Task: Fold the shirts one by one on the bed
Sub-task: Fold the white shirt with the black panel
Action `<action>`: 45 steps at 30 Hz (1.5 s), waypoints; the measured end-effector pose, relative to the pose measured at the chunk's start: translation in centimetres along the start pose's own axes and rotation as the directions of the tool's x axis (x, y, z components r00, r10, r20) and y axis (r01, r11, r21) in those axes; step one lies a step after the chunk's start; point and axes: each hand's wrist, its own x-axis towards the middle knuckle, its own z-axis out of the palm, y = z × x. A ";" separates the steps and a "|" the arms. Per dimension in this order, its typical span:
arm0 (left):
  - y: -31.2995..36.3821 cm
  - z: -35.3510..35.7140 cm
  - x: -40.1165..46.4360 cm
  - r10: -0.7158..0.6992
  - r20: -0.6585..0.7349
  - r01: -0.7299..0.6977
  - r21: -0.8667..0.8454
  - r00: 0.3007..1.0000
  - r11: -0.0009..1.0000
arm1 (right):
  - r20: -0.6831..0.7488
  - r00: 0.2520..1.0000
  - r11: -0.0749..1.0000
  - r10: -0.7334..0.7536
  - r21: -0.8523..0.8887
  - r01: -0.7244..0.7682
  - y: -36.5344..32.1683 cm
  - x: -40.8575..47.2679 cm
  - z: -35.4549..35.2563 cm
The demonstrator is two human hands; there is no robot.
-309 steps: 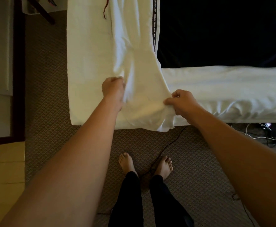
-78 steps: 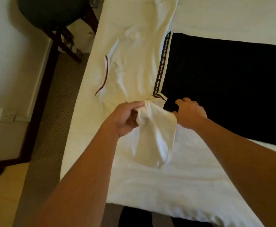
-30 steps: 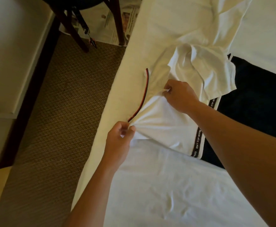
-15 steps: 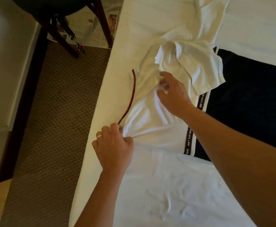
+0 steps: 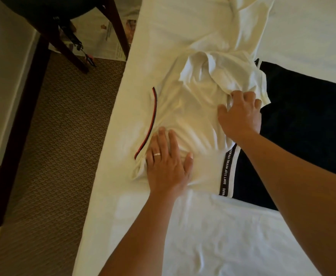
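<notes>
A white shirt (image 5: 195,108) lies partly folded and rumpled on the white bed (image 5: 213,232), near its left edge. It has a red and black stripe along its left side and a black lettered band on its right. My left hand (image 5: 168,166) presses flat on the shirt's near left part, fingers straight. My right hand (image 5: 239,114) rests on the shirt's right side, its fingertips at a bunched fold of the cloth. A black shirt (image 5: 302,124) lies flat to the right, partly under the white one.
Brown patterned carpet (image 5: 59,148) runs along the bed's left side. A dark wooden chair (image 5: 69,34) stands at the top left over a spread newspaper (image 5: 113,38). A dark wooden frame (image 5: 17,140) lines the wall on the left.
My left hand let go of the shirt's corner and now lies flat on it. My right hand slid to the right, toward the bunched fold by the black shirt.
</notes>
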 end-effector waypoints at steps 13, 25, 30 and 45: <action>2.3 -3.4 5.9 -0.206 -0.112 0.200 -0.067 0.972 0.978 | -0.100 0.993 0.994 -0.063 -0.099 0.053 1.9 1.9 -1.8; 4.0 -6.5 10.6 -0.156 0.010 0.154 -0.203 0.988 0.967 | -0.237 0.667 0.578 0.706 0.738 -0.348 11.9 -2.3 -9.5; 5.6 -6.5 6.3 0.099 -0.212 -0.102 -0.005 0.972 0.995 | -0.018 0.530 0.143 0.848 0.970 -0.195 18.0 -6.6 -9.5; 6.1 -4.0 2.6 0.455 -0.028 -0.442 0.189 0.890 0.877 | 0.127 0.501 0.065 0.856 0.935 -0.348 28.2 -12.6 -9.1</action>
